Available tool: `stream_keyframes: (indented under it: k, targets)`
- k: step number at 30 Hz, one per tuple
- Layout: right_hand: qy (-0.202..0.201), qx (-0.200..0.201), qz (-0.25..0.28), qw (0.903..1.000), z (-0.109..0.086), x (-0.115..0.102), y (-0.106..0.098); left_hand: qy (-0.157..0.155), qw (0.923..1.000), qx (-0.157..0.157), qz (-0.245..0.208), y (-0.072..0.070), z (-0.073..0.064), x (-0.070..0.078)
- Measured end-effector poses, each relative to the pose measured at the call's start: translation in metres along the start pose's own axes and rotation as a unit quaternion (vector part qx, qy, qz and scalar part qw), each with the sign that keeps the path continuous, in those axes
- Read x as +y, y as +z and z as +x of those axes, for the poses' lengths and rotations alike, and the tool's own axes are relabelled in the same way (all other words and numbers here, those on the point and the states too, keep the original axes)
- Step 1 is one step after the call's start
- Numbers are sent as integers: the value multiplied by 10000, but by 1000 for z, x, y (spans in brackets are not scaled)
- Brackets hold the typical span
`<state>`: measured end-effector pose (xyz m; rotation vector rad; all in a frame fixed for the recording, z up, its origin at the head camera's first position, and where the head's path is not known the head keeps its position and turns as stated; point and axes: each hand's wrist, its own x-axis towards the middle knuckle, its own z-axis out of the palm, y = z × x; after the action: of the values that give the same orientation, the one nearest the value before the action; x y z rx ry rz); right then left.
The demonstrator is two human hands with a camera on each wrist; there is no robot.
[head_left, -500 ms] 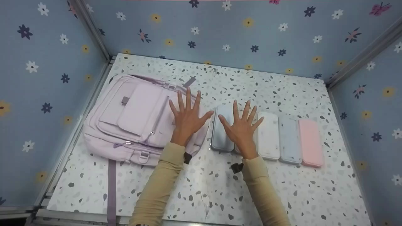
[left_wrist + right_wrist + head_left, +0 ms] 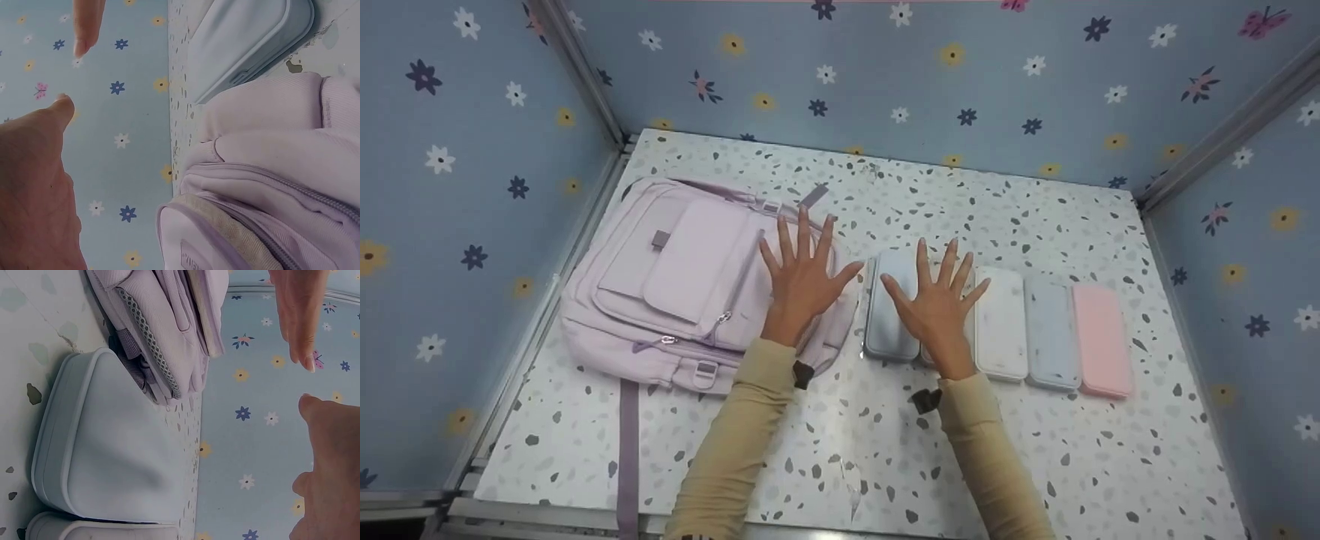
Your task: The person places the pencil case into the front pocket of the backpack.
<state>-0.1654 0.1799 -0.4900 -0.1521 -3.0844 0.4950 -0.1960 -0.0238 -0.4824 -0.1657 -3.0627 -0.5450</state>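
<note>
Head view: lilac backpack [image 2: 697, 262], flapped and zippered.

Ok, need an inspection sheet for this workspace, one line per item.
Surface: white speckled table, crack-like mark near the front edge.
Job's things: lilac backpack lying flat, one strap reaching the front edge; five cases in a row, the second from left mostly hidden.
Clutter: nothing seen.
Hands: left hand and right hand raised, fingers spread, holding nothing.
Cables: nothing seen.
Surroundings: flower-print walls, metal frame.
</note>
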Motion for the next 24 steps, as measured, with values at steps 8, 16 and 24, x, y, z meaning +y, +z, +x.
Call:
stream_keyframes:
  k: [8,16,24]
  targets:
    - [-2,9,-46,10000,0,1,-1,40,9984,-428,-353,-7,0,-9]
    - [-130,169,83,9997,-1,1,-2,68,9962,-661,-566,-14,-3,-18]
    - [-253,353,442,9981,-3,0,4,-19,9943,-911,-562,-13,-11,-24]
